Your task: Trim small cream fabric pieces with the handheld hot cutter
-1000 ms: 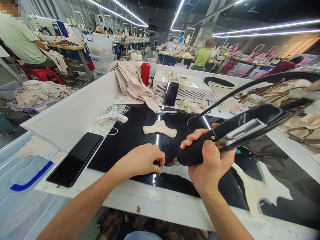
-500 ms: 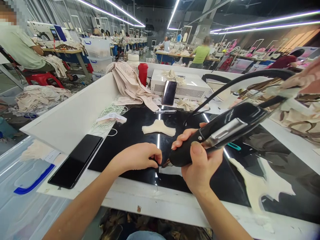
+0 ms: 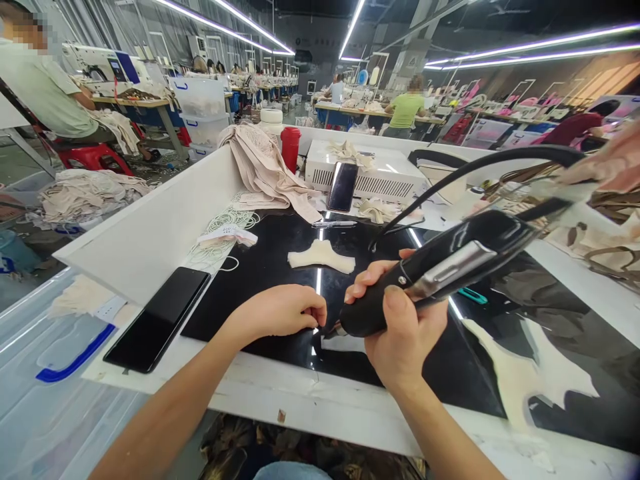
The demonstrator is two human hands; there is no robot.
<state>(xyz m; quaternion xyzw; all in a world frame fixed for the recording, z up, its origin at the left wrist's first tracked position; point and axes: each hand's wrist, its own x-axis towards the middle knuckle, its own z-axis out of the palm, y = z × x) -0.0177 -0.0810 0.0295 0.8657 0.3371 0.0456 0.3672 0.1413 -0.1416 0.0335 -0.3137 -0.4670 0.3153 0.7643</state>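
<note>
My right hand point(image 3: 407, 327) is wrapped around a black corded handheld tool point(image 3: 373, 310) with a long silver lever. Its metal tip points down and left, low over the glossy black mat. Just left of that tip, my left hand point(image 3: 283, 310) is closed with thumb and fingertips together near the surface; whatever is between them is hidden. A pale strip point(image 3: 343, 343) lies beneath the tool's nose. Beyond both hands rests a cream, curved foam-like piece point(image 3: 321, 257). Larger cream cut pieces point(image 3: 520, 373) lie to the right of my right forearm.
A black phone point(image 3: 157, 320) lies on the left edge; another phone point(image 3: 343, 187) leans against a white vented box point(image 3: 370, 170). Tan fabric point(image 3: 267, 167), a red bottle point(image 3: 290, 148) and pale cord point(image 3: 217, 237) stand along the back and left. A teal cutter point(image 3: 473, 295) lies right. The tool's cable point(image 3: 450, 177) arches behind it.
The view has shifted slightly, so the scene sits a little farther right. My left fingertips have drawn closer together. The tool stays in my right hand, in nearly the same place.
</note>
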